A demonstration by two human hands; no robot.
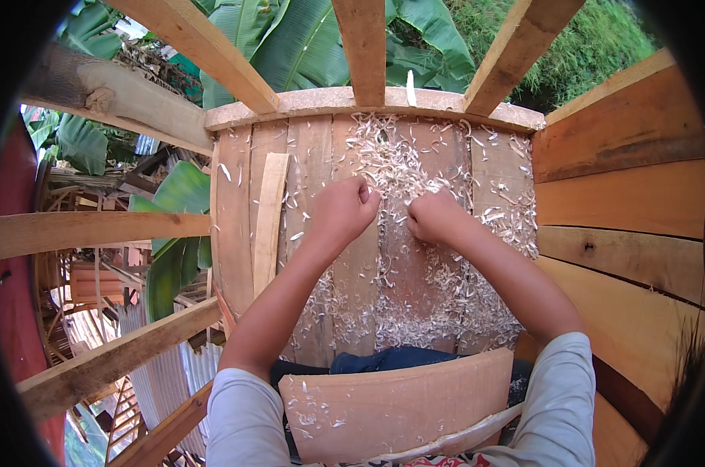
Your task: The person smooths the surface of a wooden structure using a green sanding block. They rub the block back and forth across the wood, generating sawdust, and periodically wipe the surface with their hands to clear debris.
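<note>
Both fists are pressing into shavings on the plank bench.

The left hand (343, 208) and right hand (433, 216) are clenching, close together, amid the wood shavings (403, 175) at mid-bench (236, 226); whether they are gripping anything, I cannot tell. A loose slat (270, 218) is lying left. Sweeping outward with flat palms would probably be clearing better.

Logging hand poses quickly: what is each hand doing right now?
Left hand: closed in a fist on the shaving-strewn wooden plank surface; what it holds cannot be told.
Right hand: closed likewise; contents hidden.
</note>
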